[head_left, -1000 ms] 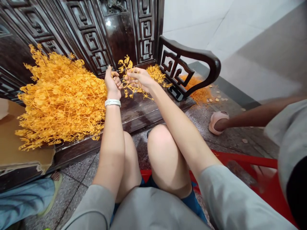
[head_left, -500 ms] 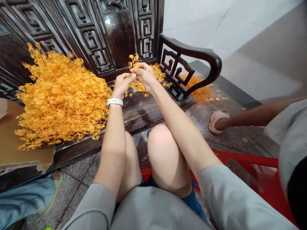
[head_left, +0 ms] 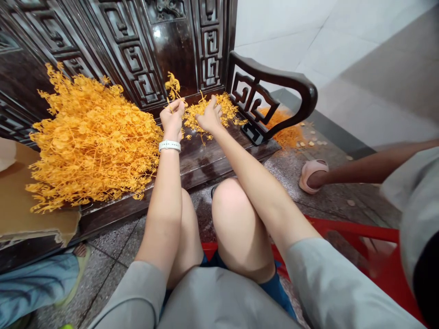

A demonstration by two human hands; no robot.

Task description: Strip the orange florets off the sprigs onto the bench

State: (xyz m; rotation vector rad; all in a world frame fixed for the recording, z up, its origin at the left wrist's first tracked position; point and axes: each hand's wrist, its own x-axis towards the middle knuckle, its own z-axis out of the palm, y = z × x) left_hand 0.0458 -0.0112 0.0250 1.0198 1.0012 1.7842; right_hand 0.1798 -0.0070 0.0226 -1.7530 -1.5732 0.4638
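Note:
My left hand (head_left: 172,119), with a pale watch strap at its wrist, pinches a yellow-orange artificial flower sprig (head_left: 173,86) that stands up above the fingers. My right hand (head_left: 210,116) is over a smaller pile of yellow sprigs (head_left: 228,108) on the dark wooden bench (head_left: 192,153). Its thumb and fingers are apart, and nothing shows between them. Left of my hands, a big heap of the same yellow artificial flowers (head_left: 99,141) covers the bench seat.
A carved armrest (head_left: 274,73) bounds the bench's right end. Orange bits (head_left: 286,130) lie on the floor beyond it. A cardboard box (head_left: 37,205) stands at the left. People's feet are near on both sides, one in a pink sandal (head_left: 310,176). Red plastic (head_left: 353,228) shows behind my right arm.
My hands were together on the sprig and have now parted. The left moved slightly down and left with the sprig; the right let go and moved right, over the small pile.

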